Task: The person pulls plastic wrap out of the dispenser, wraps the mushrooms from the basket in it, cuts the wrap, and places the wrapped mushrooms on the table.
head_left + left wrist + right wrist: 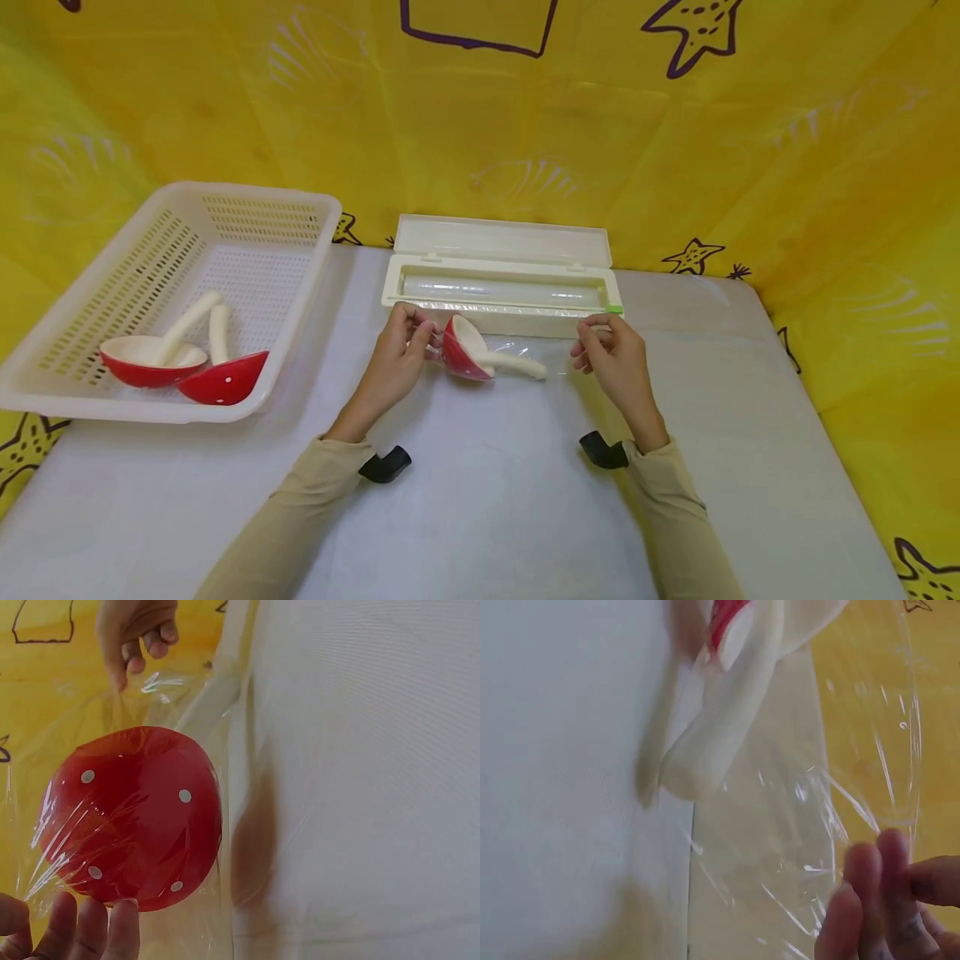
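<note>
A ladle (461, 354) with a red, white-dotted bowl and cream handle lies wrapped in clear cling film (513, 343), its handle toward the right. My left hand (397, 354) pinches the film beside the bowl; in the left wrist view the film's creases gather at the thumb, and other fingertips (124, 926) are right at the rim of the red bowl (135, 817). Past the handle's end, my right hand (617, 358) pinches the film's other side. In the right wrist view, creased film (795, 825) runs from the handle (720, 727) to those fingertips (862, 866).
Behind the hands stands a cream film dispenser box (502, 321), lid (502, 240) raised, with a film roll (495, 289) inside and a green cutter slider (615, 309) at its right end. At left, a white basket (300, 333) contains two similar ladles (225, 383). A yellow curtain (480, 125) hangs behind.
</note>
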